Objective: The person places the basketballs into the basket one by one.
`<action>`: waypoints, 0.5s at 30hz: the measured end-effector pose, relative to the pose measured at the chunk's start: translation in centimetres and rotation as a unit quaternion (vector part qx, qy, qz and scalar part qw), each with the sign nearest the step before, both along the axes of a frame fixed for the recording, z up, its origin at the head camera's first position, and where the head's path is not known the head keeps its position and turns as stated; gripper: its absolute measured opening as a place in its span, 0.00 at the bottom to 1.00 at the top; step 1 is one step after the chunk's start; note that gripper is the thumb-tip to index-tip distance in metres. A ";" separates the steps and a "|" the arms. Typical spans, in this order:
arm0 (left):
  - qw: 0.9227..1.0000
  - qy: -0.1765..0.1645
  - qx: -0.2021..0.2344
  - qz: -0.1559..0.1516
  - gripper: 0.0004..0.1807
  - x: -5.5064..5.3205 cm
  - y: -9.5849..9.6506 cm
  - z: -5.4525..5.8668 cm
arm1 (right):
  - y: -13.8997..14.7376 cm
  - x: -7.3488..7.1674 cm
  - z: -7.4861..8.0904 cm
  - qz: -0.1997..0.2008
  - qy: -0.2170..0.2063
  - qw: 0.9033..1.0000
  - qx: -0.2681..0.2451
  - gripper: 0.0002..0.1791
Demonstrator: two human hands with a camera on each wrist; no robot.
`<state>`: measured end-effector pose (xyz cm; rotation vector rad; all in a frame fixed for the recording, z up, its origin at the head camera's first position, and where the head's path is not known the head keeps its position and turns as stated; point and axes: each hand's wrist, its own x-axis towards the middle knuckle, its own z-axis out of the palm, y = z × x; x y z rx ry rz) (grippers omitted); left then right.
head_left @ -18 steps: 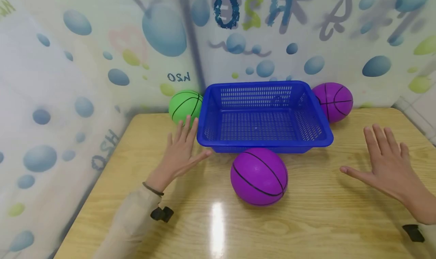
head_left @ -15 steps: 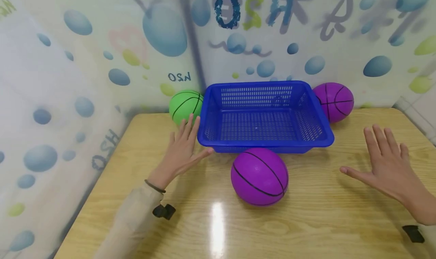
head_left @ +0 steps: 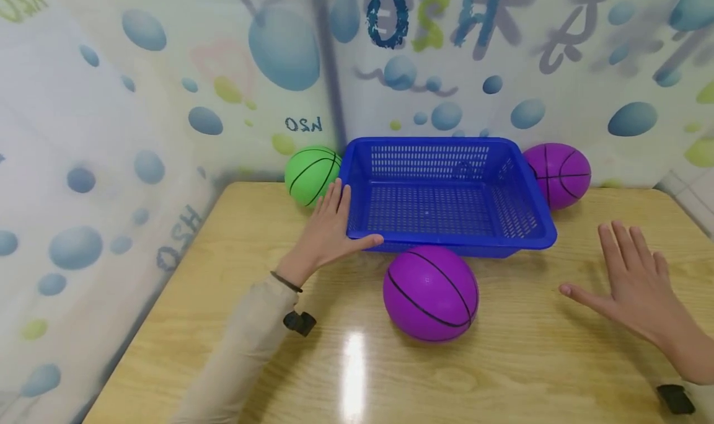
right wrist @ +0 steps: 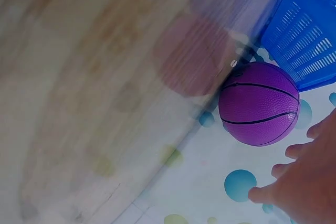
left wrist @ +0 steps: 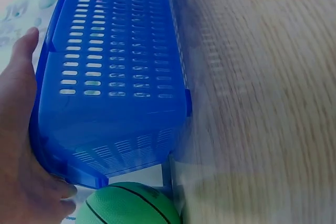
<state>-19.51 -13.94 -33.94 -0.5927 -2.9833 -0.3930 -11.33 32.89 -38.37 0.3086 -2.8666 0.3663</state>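
A blue plastic basket (head_left: 446, 248) with slotted walls stands at the back of the table. My left hand (head_left: 326, 232) is at its front left corner, fingers straight and thumb spread along the front rim; in the left wrist view the hand (left wrist: 21, 129) lies close beside the rim, and contact is hard to tell. The right hand (head_left: 638, 287) hovers over the table at the right with fingers spread, holding nothing. A purple ball (head_left: 431, 294) with black lines sits just in front of the basket. Behind the left fingertips is a green ball (head_left: 312, 175), partly covered.
Another purple ball (head_left: 560, 175) rests against the basket's right side, by the wall. A wall sheet (head_left: 223, 52) printed with blue and green bubbles rises behind the wooden table (head_left: 502, 374). A black strap camera (head_left: 299, 323) is on the left wrist.
My left hand has moved right and slightly forward, up to the basket's left corner. The right hand stays nearly in place. The whole view has shifted slightly.
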 end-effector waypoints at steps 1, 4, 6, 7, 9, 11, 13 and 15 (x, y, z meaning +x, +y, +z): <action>1.000 -0.003 0.010 -0.001 0.64 0.0 0.0 0.0 | 0.0 -0.1 0.0 0.003 0.004 1.000 -0.003 0.66; 0.999 -0.016 0.034 0.003 0.64 -0.1 0.0 -0.1 | 0.2 -0.6 0.3 0.017 0.025 1.000 -0.007 0.65; 0.999 -0.025 0.048 0.006 0.65 0.0 0.0 0.0 | 0.3 -1.0 0.6 0.023 0.034 0.999 -0.011 0.64; 0.998 -0.029 0.054 0.007 0.66 0.1 0.1 -0.1 | 0.3 -1.1 0.8 0.028 0.037 0.999 -0.015 0.64; 0.997 -0.035 0.063 0.009 0.66 0.2 0.1 -0.1 | 0.3 -1.4 1.0 0.034 0.036 0.998 -0.024 0.65; 0.997 -0.036 0.069 0.010 0.66 0.3 0.2 -0.1 | 0.4 -1.8 1.3 0.046 0.041 0.998 -0.034 0.68; 0.997 -0.031 0.070 0.009 0.66 0.3 0.2 -0.3 | 0.5 -2.3 1.5 0.062 0.056 0.995 -0.046 0.70; 0.997 -0.022 0.069 0.007 0.66 0.3 0.2 -0.4 | 0.7 -2.9 1.6 0.077 0.076 0.993 -0.051 0.71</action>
